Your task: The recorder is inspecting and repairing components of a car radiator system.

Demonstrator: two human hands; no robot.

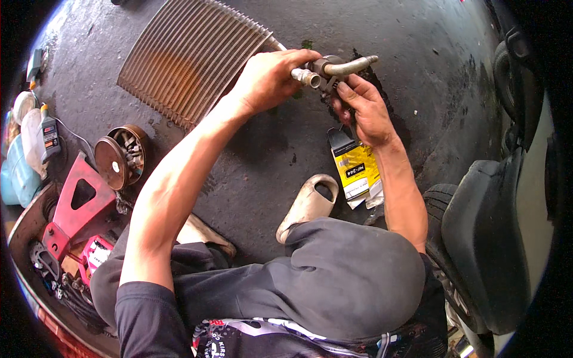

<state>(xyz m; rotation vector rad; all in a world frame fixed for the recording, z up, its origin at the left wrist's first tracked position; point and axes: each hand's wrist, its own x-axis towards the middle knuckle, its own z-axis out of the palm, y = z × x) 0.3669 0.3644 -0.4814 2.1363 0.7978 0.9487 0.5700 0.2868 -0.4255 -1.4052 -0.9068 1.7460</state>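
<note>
**Bent grey metal pipe fitting point(351, 66) held from 2 sides**

The fitting was located between the 2 hands, near the right corner of a wide, ribbed metal panel with a rust-brown stain point(185, 65). By the left hand point(268, 76), whose fingers were curled almost closed around it, it was gripped from the panel side, perhaps so that it was steadied against turning. By the right hand point(371, 116), whose thumb and fingers were bent into a close pinch, it was grasped at its lower side; whether a small separate piece was also pinched there could not be told. The short, round, open metal mouth point(313, 79) of the fitting was left uncovered and turned to the near side, possibly for better sight. How the fitting was joined to the panel could not be told, since this place was covered by the left hand.

On the dark, stained floor point(253, 173), a yellow and black cardboard box point(355, 162) was laid near the right wrist, within easy reach, it seemed. At the left, a round brown metal tin point(145, 146) was placed with small metal pieces inside; its opening was left partly free, probably so that these could be picked.
</note>
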